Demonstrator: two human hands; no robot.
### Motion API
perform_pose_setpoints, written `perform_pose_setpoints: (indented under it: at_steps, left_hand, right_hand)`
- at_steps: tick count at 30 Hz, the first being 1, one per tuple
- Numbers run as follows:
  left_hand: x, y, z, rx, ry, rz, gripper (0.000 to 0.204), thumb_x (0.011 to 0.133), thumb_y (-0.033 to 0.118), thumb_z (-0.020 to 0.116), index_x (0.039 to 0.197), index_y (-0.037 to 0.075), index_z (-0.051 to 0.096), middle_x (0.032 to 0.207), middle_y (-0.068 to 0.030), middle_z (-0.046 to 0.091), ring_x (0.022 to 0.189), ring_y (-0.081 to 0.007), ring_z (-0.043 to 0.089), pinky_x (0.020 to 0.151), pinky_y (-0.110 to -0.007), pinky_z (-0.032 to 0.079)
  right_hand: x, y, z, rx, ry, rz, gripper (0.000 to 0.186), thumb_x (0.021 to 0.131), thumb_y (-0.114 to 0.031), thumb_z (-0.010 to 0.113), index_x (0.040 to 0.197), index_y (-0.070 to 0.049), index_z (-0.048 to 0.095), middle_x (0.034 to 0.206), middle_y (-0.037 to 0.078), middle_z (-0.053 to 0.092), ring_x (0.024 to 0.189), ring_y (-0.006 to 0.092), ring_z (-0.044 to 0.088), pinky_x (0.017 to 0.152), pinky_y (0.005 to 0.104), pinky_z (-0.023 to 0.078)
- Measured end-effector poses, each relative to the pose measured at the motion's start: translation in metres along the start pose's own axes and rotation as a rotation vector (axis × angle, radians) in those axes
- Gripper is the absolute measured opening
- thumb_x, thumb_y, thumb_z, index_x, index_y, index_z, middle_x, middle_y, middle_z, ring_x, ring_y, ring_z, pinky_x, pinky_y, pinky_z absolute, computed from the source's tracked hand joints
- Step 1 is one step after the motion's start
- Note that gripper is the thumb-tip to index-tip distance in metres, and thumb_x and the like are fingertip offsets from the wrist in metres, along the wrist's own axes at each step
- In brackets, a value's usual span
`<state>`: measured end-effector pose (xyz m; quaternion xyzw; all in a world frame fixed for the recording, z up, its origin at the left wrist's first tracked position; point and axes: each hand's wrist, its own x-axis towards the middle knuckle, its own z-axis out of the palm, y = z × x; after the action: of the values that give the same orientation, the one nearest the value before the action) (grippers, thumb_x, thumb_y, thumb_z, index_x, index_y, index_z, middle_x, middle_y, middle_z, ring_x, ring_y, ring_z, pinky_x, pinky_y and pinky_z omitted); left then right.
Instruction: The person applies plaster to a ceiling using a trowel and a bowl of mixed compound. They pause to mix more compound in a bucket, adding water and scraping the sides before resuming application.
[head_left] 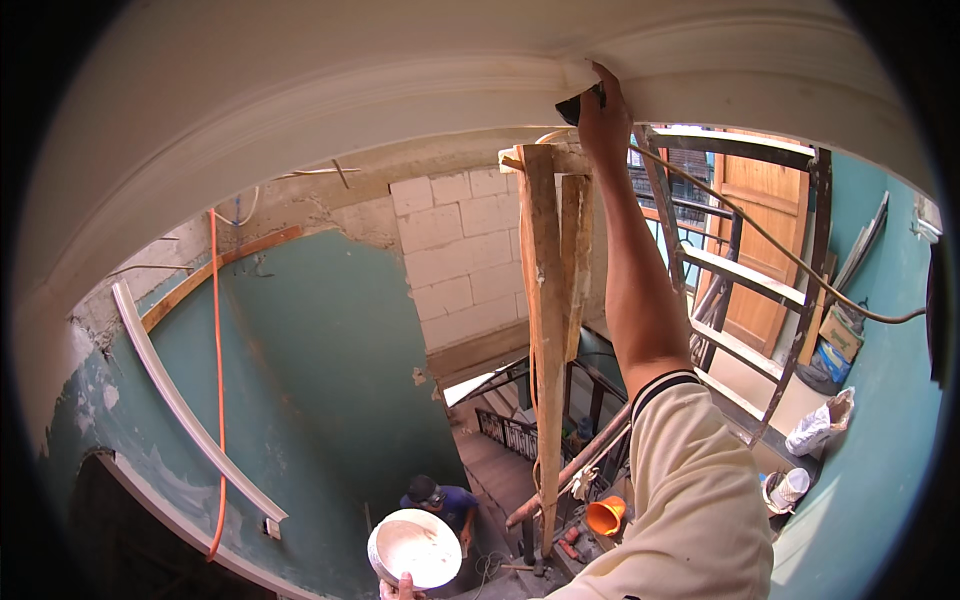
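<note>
Head view shows the right hand point(608, 118) gripping a dark blade point(569, 108) up at the moulding point(400, 92), the blade jutting left. Well below and leftward, the left hand point(402, 588) holds the bowl point(377, 552) by its near side, mouth upward.

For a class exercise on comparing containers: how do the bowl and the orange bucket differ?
Colour: the bowl is white; the bucket is orange.
Place: the left hand holds the bowl up; the bucket is farther down, with no hand on it.
Apparent size: the bowl looks larger, the bucket smaller.
Shared: both are round and open-mouthed.
</note>
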<state>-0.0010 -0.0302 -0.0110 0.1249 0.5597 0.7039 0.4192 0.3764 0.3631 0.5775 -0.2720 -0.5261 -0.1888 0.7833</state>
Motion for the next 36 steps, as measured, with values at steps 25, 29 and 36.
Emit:
perform_pose_setpoints:
  at_steps: [25,29,36]
  left_hand:
    - [0.023,-0.019,-0.053,0.272,-0.026,0.141,0.057,0.104,0.025,0.065,0.153,0.008,0.042,0.099,-0.0108,0.066,0.078,-0.0197,0.062,0.061,-0.035,0.052]
    - [0.019,-0.015,-0.043,0.254,-0.015,0.138,0.055,0.103,0.024,0.066,0.151,0.006,0.045,0.095,-0.0089,0.066,0.076,-0.0177,0.061,0.061,-0.034,0.050]
    - [0.016,-0.010,-0.030,0.141,-0.021,0.126,0.052,0.101,0.021,0.068,0.148,0.008,0.049,0.094,-0.0072,0.064,0.070,-0.0133,0.056,0.055,-0.030,0.044]
  right_hand:
    - [-0.025,0.021,0.065,0.341,-0.243,0.190,0.088,0.096,-0.016,0.051,0.171,-0.028,0.006,0.129,0.024,0.068,0.101,0.0353,0.071,0.094,0.0422,0.054]
    - [-0.027,0.030,0.060,0.242,-0.142,0.103,0.092,0.095,-0.013,0.052,0.171,-0.024,0.002,0.093,0.015,0.069,0.081,0.0226,0.065,0.083,0.0336,0.053]
    - [-0.013,0.005,0.051,0.270,-0.187,0.162,0.093,0.096,-0.018,0.051,0.170,-0.026,-0.005,0.121,0.023,0.068,0.109,0.0358,0.067,0.099,0.0413,0.051]
